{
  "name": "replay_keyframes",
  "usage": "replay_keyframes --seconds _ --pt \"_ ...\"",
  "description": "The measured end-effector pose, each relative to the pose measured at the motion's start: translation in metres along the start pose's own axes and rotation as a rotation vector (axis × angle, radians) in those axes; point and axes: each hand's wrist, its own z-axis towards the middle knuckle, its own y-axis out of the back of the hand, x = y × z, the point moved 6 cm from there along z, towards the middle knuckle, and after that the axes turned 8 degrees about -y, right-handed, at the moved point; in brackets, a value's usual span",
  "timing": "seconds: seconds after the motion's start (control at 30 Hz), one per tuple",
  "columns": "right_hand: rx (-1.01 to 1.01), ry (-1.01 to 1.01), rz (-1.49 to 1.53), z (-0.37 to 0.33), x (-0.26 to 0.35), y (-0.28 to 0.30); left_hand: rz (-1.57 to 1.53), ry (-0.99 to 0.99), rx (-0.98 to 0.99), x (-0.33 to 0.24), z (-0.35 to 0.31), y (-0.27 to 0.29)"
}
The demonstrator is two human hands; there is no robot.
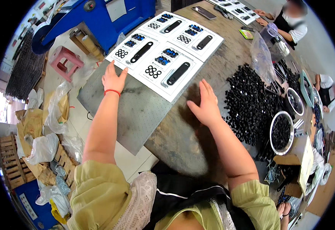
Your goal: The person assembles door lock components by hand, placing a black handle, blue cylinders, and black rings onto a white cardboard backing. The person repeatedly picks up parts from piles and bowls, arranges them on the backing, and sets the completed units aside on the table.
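A white printed card sheet (166, 92) lies on a grey perforated metal plate (136, 119), which hangs over the worktable's near edge. Several matching groups sit on the card: long black pieces (178, 73), black rings (153, 71) and small blue-and-black parts (162, 60). My left hand (113, 79), with a red band at the wrist, has its fingers apart and its fingertips at the card's near left edge. To the right of the plate, my right hand (207, 104) is open over the table with nothing in it. Its fingers are spread and its thumb points toward the card.
A heap of small black parts (248, 103) covers the table's right side, beside metal bowls (271, 134) and a clear plastic bag (262, 57). A phone (203, 13) lies at the far edge. A blue machine (133, 17) and pink stool (65, 61) stand left. Co-workers sit at the right.
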Motion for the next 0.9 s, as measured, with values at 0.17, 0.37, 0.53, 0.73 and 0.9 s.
replay_keyframes --seconds 0.17,0.37,0.53,0.73,0.9 --pt "0.027 0.146 0.135 -0.124 -0.005 0.093 -0.24 -0.227 -0.297 -0.03 -0.01 0.021" --pt "-0.437 -0.209 0.1 -0.269 -0.069 0.164 -0.601 -0.822 0.163 -0.246 -0.138 0.033" --pt "-0.849 -0.594 -0.142 -0.414 -0.128 0.21 -0.727 -1.525 0.638 -0.401 -0.324 0.009" --pt "-0.895 -1.446 -0.619 -0.639 -0.222 0.214 -0.61 -1.98 1.216 -0.467 -0.521 -0.017" --pt "-0.95 -1.705 -0.343 -0.716 -0.25 0.208 -0.558 -2.071 1.249 -0.485 -0.607 -0.03"
